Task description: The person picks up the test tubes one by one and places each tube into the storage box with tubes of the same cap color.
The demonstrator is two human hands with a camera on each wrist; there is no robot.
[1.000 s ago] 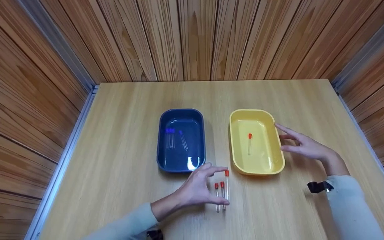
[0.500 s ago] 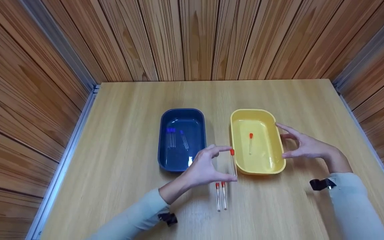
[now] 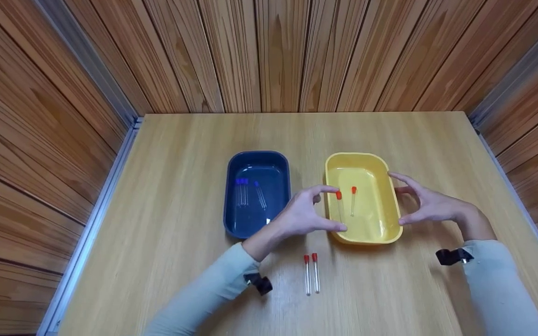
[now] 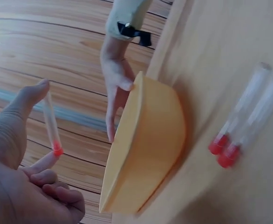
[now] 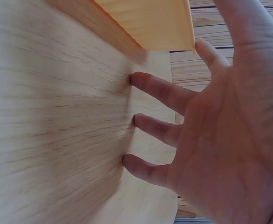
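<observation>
My left hand (image 3: pixel 302 214) pinches a red-capped test tube (image 4: pixel 51 119) lengthwise, thumb at the clear end and a finger at the cap. It hangs above the left side of the yellow tray (image 3: pixel 374 233). Inside that tray lies another red-capped tube (image 3: pixel 353 203). My right hand (image 3: pixel 430 201) is at the tray's right side, index finger and thumb touching its edge. In the right wrist view the other fingertips (image 5: pixel 141 80) rest on the table. Two more red-capped tubes (image 4: pixel 248 112) lie side by side on the table in front.
A dark blue tray (image 3: pixel 257 228) stands left of the yellow one, with several blue-capped tubes (image 3: pixel 242 192) lying in it. Wood-plank walls (image 3: pixel 269 56) enclose the table (image 3: pixel 171 186) at the back and both sides.
My left hand has lifted one red-capped tube from beside the other two and carried it forward and right, over the yellow tray. The right hand stays at the tray's edge.
</observation>
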